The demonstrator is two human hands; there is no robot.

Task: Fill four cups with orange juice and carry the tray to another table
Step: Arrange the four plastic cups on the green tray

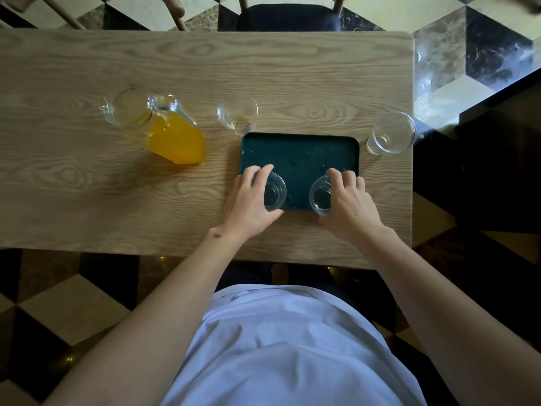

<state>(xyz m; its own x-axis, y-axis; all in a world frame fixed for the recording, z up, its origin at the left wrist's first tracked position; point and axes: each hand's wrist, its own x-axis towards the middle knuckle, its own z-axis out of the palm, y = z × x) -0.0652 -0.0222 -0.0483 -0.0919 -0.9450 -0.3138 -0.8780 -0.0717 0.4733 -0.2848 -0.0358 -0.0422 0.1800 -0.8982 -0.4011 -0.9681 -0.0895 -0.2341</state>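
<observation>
Cups: four clear ones, all empty of juice. Two stand on the tray's (298, 153) near edge, one at each near corner. The left hand (251, 200) curls round the left cup (275, 192), fingers over its far rim and thumb at its near side. The right hand (348, 200) grips the right cup (320, 196) the same way. A third cup (237, 115) stands on the table (87, 186) just beyond the tray's far left corner. The fourth cup (390, 133) stands at the table's right edge, near the tray. The jug (155, 126) of orange juice stands left of the tray, well apart from it.
</observation>
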